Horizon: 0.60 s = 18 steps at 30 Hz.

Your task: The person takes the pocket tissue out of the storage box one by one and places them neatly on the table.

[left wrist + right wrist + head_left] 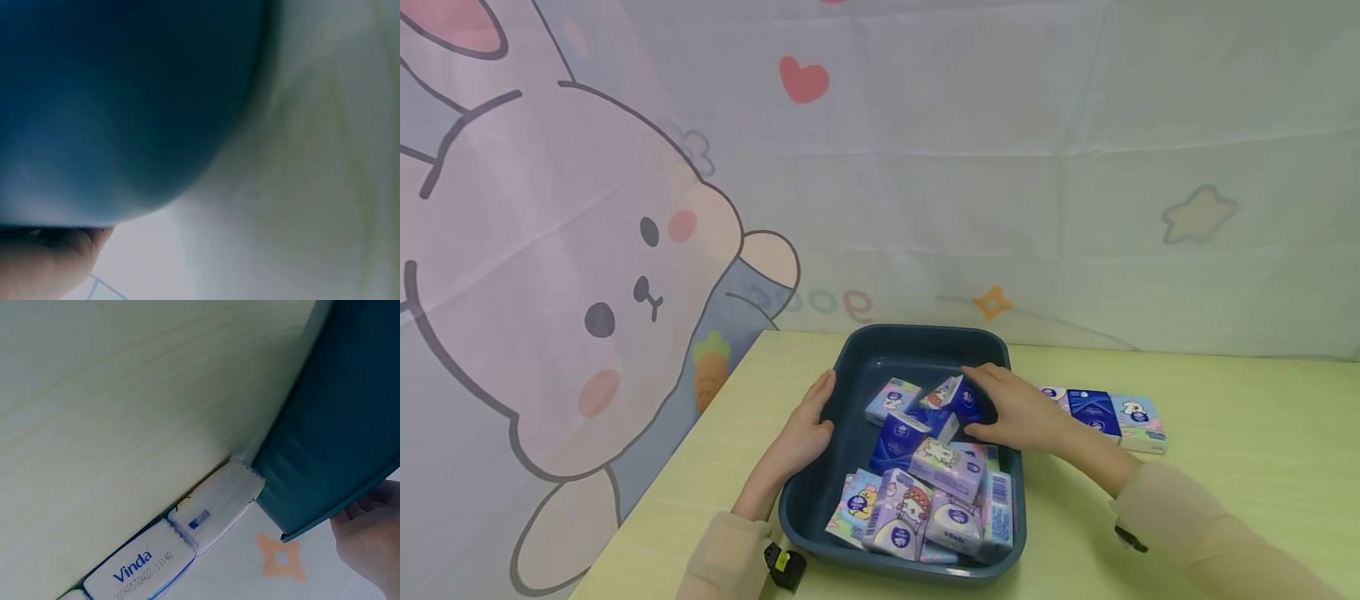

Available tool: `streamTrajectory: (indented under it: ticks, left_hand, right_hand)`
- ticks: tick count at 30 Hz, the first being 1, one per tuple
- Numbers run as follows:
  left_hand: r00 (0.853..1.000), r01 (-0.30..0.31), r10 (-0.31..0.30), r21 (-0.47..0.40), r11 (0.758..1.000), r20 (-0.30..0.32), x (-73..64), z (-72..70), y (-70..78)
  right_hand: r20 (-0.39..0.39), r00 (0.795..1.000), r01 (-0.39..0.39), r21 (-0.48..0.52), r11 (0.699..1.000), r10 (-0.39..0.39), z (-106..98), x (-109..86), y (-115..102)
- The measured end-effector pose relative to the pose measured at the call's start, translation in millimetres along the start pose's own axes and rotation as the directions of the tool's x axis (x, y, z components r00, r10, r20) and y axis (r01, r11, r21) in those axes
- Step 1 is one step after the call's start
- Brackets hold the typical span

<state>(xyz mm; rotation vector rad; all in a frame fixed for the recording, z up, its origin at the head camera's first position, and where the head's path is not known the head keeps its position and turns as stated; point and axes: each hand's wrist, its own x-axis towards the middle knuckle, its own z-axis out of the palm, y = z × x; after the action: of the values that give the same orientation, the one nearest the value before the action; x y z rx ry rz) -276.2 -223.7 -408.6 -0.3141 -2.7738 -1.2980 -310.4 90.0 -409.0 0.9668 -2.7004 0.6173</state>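
Observation:
A dark teal plastic basin (925, 333) holds several small tissue packs in purple, blue and pastel cartoon prints. My left hand (805, 429) holds the basin's left rim, its thumb at the edge. In the left wrist view, part of that hand (47, 262) shows below the basin's blurred wall (125, 112). Reaching over the right rim, my right hand (1022, 408) pinches a dark blue tissue pack (967, 400) between thumb and fingers. The right wrist view shows the hand (372, 540) at the rim, its fingertips hidden behind the wall (325, 437).
Right of the basin, a row of tissue packs (1093, 411) lies on the pale yellow table (1247, 467), partly behind my right forearm. In the right wrist view, the near pack (219, 503) sits close beside the basin. A cartoon-printed cloth (962, 200) hangs behind the table.

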Motion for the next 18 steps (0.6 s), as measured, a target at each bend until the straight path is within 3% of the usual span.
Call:
streamTrajectory:
  ticks: [18]
  left_hand:
    - [1.000,0.002,-0.002,0.002,1.000,0.002,1.2,0.2,-0.4]
  right_hand:
    - [-0.035,0.995,-0.098,-0.078,0.992,0.096,9,7.8,-11]
